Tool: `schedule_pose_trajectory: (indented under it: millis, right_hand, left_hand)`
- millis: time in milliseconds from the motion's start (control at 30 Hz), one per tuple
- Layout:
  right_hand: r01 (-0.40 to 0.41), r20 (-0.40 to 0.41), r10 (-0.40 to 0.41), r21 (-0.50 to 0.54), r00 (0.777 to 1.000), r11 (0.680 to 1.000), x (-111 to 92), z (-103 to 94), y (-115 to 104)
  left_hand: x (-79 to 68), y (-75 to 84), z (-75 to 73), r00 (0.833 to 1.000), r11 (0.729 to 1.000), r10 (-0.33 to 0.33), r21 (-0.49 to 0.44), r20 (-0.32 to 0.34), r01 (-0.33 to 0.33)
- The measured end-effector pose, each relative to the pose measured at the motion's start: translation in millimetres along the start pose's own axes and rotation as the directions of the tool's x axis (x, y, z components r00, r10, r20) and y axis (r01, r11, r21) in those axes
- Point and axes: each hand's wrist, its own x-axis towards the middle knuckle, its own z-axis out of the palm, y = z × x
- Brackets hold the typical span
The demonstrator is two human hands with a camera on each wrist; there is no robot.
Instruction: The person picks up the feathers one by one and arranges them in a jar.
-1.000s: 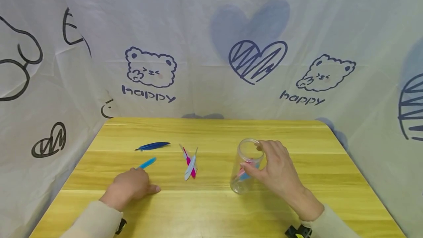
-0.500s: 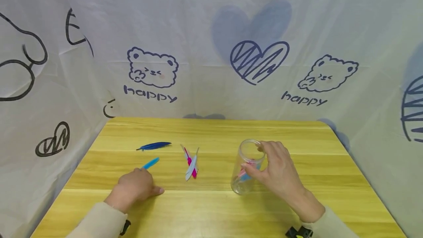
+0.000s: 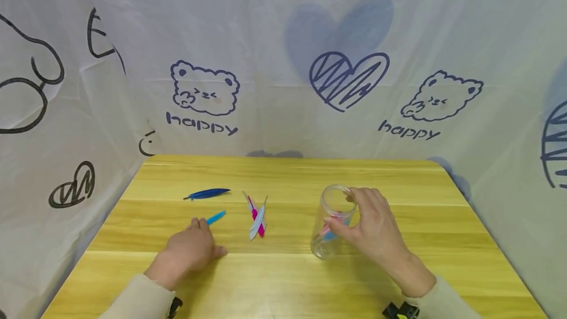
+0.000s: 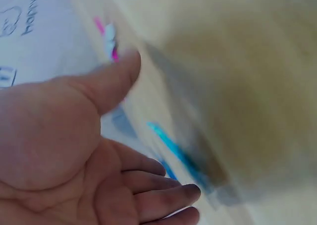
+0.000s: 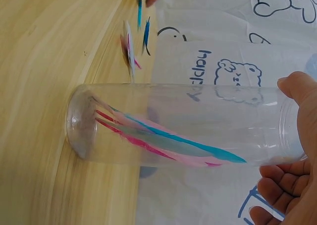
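Observation:
On the left of the table, my left hand [image 3: 192, 247] is at the near end of a bright blue feather [image 3: 216, 218], its fingertips touching or just over it. In the left wrist view the thumb is held well apart from the fingers, and the feather [image 4: 178, 155] lies beyond the fingertips, not pinched. My right hand [image 3: 374, 228] grips a clear plastic jar [image 3: 320, 242] near its open rim, thumb on one side and fingers on the other. Inside the jar, several pink, grey and blue feathers [image 5: 188, 143] lean against the wall.
A dark blue feather [image 3: 207, 194] lies behind the bright blue one. Between the hands a white feather [image 3: 257, 223] crosses a magenta feather [image 3: 261, 233]. Printed white cloth [image 3: 274, 112] hangs behind the wooden table [image 3: 283, 284] and along its sides.
My left hand has moved to the right, and the bright blue feather has slid right along the table with it. The right hand and jar stay put.

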Motion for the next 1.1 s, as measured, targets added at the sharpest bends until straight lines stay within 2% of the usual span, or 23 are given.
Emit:
schedule_pose_trajectory:
  millis: [167, 300, 367, 467, 567, 733, 867, 1100]
  right_hand:
    - [0.001, 0.002, -0.001, -0.007, 1.000, 1.000, -1, 0.4, 1]
    - [0.005, 0.003, -0.005, -0.003, 1.000, 1.000, -2, 0.2, 1]
    - [0.007, 0.002, -0.007, -0.003, 1.000, 1.000, -1, 0.2, 0]
    - [0.012, -0.003, -0.012, -0.007, 1.000, 1.000, -1, 0.7, 1]
    - [0.020, -0.008, -0.020, -0.011, 1.000, 1.000, 0, 1.6, 1]
    - [0.032, -0.019, -0.032, -0.011, 0.999, 0.999, 1, 2.3, 2]
    - [0.042, -0.021, -0.042, -0.010, 0.999, 0.999, 1, 2.2, 2]
    - [0.026, -0.010, -0.026, -0.015, 1.000, 1.000, 1, 1.1, 1]
  left_hand:
    - [7.7, -20.9, -15.1, 0.986, 0.997, 0.067, 0.034, -0.154, -0.062]
    - [16.0, -35.7, -25.6, 0.977, 0.996, 0.084, 0.042, -0.196, -0.077]
    - [20.8, -39.8, -28.5, 0.977, 0.996, 0.091, 0.039, -0.191, -0.085]
    - [28.0, -43.3, -29.2, 0.985, 0.996, 0.086, 0.013, -0.149, -0.085]
    - [35.0, -45.4, -27.3, 0.993, 0.998, 0.062, -0.013, -0.100, -0.064]
    - [42.4, -47.7, -22.5, 0.998, 0.999, 0.033, 0.002, -0.057, -0.032]
    - [43.6, -47.6, -20.2, 0.998, 0.999, 0.033, 0.006, -0.051, -0.033]
    - [45.5, -45.2, -18.3, 0.995, 0.998, 0.055, 0.023, -0.080, -0.053]
